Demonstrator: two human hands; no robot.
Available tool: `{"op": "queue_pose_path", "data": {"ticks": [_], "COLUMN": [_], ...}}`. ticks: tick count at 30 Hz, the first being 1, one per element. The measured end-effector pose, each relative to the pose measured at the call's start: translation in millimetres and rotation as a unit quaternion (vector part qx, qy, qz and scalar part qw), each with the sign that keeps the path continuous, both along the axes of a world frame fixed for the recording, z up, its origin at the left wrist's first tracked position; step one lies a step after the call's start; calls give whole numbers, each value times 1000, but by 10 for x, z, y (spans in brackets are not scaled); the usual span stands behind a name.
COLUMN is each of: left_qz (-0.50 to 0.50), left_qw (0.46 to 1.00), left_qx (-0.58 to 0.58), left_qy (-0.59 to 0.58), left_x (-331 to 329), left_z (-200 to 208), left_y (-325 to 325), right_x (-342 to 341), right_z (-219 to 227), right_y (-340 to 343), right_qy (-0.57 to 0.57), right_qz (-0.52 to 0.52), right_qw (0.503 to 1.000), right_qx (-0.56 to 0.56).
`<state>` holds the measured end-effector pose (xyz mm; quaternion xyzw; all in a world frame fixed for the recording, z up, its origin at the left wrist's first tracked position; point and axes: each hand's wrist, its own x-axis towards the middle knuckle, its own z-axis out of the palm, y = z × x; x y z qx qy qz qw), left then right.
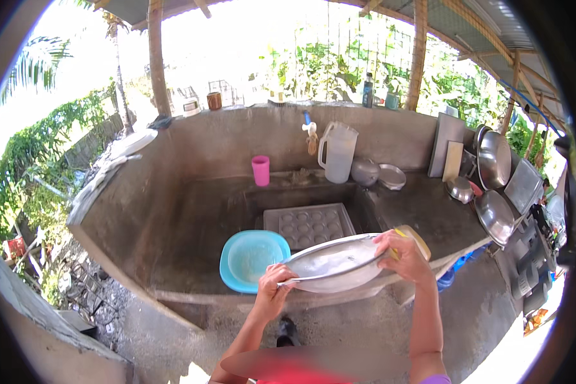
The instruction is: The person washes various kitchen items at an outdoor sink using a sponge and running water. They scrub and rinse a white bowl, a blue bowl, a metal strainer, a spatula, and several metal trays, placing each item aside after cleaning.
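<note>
Tub (230,262), turquoise, sits near the front of the concrete sink (185,249). Left hand (274,286) next: fingers curled closed on the left rim of a big round pan (336,259), tilted over the sink's front edge. Moulded tray (310,219) lies beyond. Right hand (402,253) grips the pan's right rim; something yellow (393,253) there, kind unclear. Pan not yet set down; whether its inside is clean, cannot tell. Far right, metal basins (495,160) stand propped, seemingly dealt with.
</note>
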<state>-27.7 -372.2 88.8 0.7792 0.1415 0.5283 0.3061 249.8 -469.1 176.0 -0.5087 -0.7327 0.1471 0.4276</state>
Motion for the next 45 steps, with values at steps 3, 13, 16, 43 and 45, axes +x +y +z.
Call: {"op": "queue_pose_path", "data": {"ticks": [3,13,16,43,45], "left_qz": [-41,78,114,193,198], "left_qw": [942,781,767,731,741], "left_qx": [-274,-551,-569,-620,-615], "left_qy": [-188,-284,-273,-212,-184], "left_x": [333,873,928,2284,2307], "left_z": [-58,-636,-847,-1347,-1343], "left_y": [937,3072,3232,3706,3739], "right_x": [220,760,602,717,745], "right_z": [215,61,82,-1363,-1475], "right_y": [1090,4203,4680,4988,4968], "right_qy": [50,186,-56,-383,-289], "right_qz": [-32,-80,-81,34,-76], "right_qw": [997,979,994,911,952], "right_qx": [-54,12,52,151,68]}}
